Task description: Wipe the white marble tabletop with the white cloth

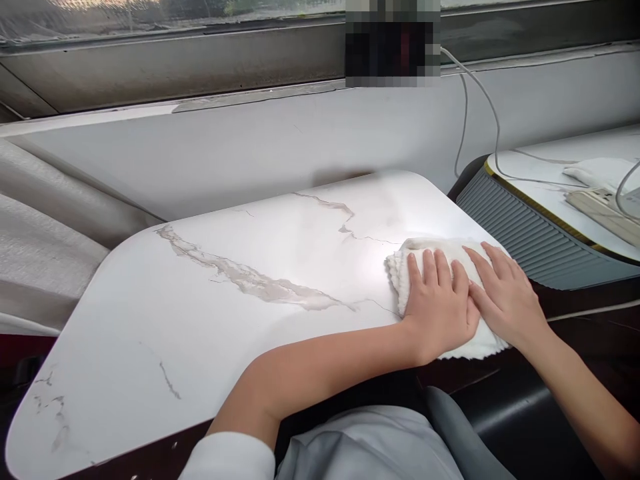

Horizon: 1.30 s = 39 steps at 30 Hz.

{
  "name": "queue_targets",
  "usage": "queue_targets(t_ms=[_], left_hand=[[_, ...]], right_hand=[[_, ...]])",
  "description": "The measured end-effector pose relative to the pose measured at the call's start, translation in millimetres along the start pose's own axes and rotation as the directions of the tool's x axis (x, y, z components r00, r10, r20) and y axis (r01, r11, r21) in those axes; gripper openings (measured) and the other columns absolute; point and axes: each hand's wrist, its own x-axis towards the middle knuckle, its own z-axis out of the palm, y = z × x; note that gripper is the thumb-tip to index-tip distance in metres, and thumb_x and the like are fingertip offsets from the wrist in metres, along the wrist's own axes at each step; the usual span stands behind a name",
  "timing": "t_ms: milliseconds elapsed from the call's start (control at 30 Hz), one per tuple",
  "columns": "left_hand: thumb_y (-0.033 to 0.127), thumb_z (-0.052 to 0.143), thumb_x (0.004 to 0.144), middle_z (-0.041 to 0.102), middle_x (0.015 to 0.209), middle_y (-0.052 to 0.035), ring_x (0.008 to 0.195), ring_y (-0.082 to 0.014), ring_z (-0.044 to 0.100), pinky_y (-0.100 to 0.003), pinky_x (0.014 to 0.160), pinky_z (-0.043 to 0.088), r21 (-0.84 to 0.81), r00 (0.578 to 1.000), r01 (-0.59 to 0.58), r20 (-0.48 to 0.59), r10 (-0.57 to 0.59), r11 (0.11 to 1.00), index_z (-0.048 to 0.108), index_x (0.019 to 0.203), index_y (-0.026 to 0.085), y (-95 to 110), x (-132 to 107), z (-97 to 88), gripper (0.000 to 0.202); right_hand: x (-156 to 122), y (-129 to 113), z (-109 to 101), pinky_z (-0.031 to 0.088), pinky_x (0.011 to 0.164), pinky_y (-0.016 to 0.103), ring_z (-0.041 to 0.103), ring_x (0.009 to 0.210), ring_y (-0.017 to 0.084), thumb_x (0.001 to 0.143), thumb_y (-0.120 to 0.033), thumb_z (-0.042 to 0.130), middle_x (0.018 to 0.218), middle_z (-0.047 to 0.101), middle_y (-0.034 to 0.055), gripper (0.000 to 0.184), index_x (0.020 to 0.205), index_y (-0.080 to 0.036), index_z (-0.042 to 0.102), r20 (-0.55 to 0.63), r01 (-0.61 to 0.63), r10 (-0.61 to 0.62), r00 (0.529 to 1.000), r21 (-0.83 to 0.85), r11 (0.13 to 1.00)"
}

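A white cloth lies spread at the right end of the marble-patterned white tabletop, its near edge hanging over the table's rim. My left hand presses flat on the cloth, fingers stretched out and pointing away from me. Beside it, touching near the thumbs, my right hand rests on the same cloth with its fingers spread. Neither hand is wrapped round the cloth. Part of the cloth is hidden under both palms.
Behind the table runs a white wall with a window frame above it. Pale curtains hang at the left. At right stands a ribbed grey cabinet with a power strip and a white cable. A dark chair is close to me.
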Motion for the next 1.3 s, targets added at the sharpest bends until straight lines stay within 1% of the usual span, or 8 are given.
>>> queue_targets(t_ms=[200, 367, 533, 667, 800, 967, 1100, 1300], left_hand=[[0.035, 0.031, 0.1, 0.041, 0.153, -0.0245, 0.145, -0.0382, 0.034, -0.058, 0.118, 0.028, -0.119, 0.997, 0.019, 0.071, -0.011, 0.993, 0.042, 0.145, 0.003, -19, -11, -5.2, 0.056], [0.032, 0.034, 0.099, 0.036, 0.158, -0.0181, 0.149, -0.0321, 0.028, -0.051, 0.122, 0.025, -0.248, 0.974, 0.139, 0.21, -0.087, 0.959, 0.042, 0.146, 0.011, -36, -2, -14.4, 0.051], [0.028, 0.03, 0.099, 0.039, 0.158, -0.0113, 0.148, -0.026, 0.031, -0.048, 0.122, 0.026, -0.267, 0.955, 0.238, 0.24, -0.175, 0.934, 0.044, 0.143, 0.015, -56, 14, -14.9, 0.048], [0.026, 0.032, 0.097, 0.043, 0.155, -0.0085, 0.145, -0.022, 0.035, -0.043, 0.123, 0.024, -0.263, 0.943, 0.311, 0.205, -0.262, 0.913, 0.046, 0.141, 0.014, -78, 34, -4.4, 0.048], [0.024, 0.033, 0.097, 0.049, 0.15, -0.008, 0.141, -0.0198, 0.04, -0.039, 0.123, 0.024, -0.247, 0.926, 0.376, 0.127, -0.355, 0.893, 0.048, 0.139, 0.013, -102, 58, 11.2, 0.046], [0.022, 0.031, 0.097, 0.051, 0.148, -0.0107, 0.14, -0.0203, 0.042, -0.04, 0.123, 0.023, -0.199, 0.921, 0.387, 0.044, -0.386, 0.9, 0.046, 0.14, 0.009, -131, 86, 27.5, 0.047], [0.024, 0.033, 0.097, 0.05, 0.149, -0.013, 0.141, -0.0219, 0.04, -0.038, 0.122, 0.023, -0.171, 0.905, 0.421, 0.026, -0.424, 0.891, 0.049, 0.138, 0.008, -151, 106, 36.8, 0.047], [0.026, 0.036, 0.097, 0.055, 0.144, -0.0137, 0.138, -0.0237, 0.043, -0.037, 0.121, 0.023, -0.167, 0.888, 0.453, -0.003, -0.46, 0.876, 0.053, 0.133, 0.009, -173, 128, 46.9, 0.043]], right_hand=[[3, -23, -1, 0.034, 0.114, 0.058, 0.038, 0.142, 0.038, 0.096, -0.061, 0.008, 0.151, 0.041, 0.0211, 0.08, 0.143, -0.011, 0.049, 0.029, 0.003, -0.003, 1.0, -0.003, 1.0], [19, -34, 0, 0.036, 0.112, 0.058, 0.037, 0.142, 0.038, 0.096, -0.06, 0.013, 0.15, 0.042, 0.0206, 0.074, 0.143, -0.015, 0.048, 0.064, -0.018, 0.018, 0.998, 0.002, 1.0], [46, -42, 7, 0.037, 0.111, 0.058, 0.035, 0.143, 0.037, 0.096, -0.054, 0.021, 0.15, 0.042, 0.0205, 0.066, 0.143, -0.017, 0.046, 0.077, 0.001, -0.002, 0.997, 0.012, 1.0], [80, -47, 19, 0.038, 0.108, 0.059, 0.036, 0.142, 0.035, 0.095, -0.053, 0.027, 0.148, 0.044, 0.0178, 0.059, 0.141, -0.022, 0.046, 0.055, 0.04, -0.043, 0.998, 0.056, 0.998], [120, -53, 32, 0.036, 0.108, 0.058, 0.04, 0.137, 0.035, 0.095, -0.05, 0.027, 0.145, 0.046, 0.0184, 0.058, 0.14, -0.02, 0.047, 0.043, 0.087, -0.09, 0.995, 0.069, 0.994], [169, -58, 52, 0.028, 0.113, 0.06, 0.043, 0.133, 0.034, 0.095, -0.049, 0.027, 0.14, 0.051, 0.0166, 0.058, 0.14, -0.019, 0.047, 0.013, 0.103, -0.105, 0.994, 0.087, 0.991], [201, -60, 69, 0.033, 0.111, 0.055, 0.045, 0.131, 0.033, 0.095, -0.051, 0.029, 0.138, 0.055, 0.0167, 0.059, 0.139, -0.017, 0.045, -0.055, 0.099, -0.091, 0.994, 0.151, 0.984], [236, -61, 81, 0.037, 0.109, 0.05, 0.048, 0.127, 0.032, 0.092, -0.049, 0.034, 0.133, 0.056, 0.0173, 0.051, 0.127, -0.016, 0.053, -0.07, 0.078, -0.065, 0.995, 0.208, 0.975]])
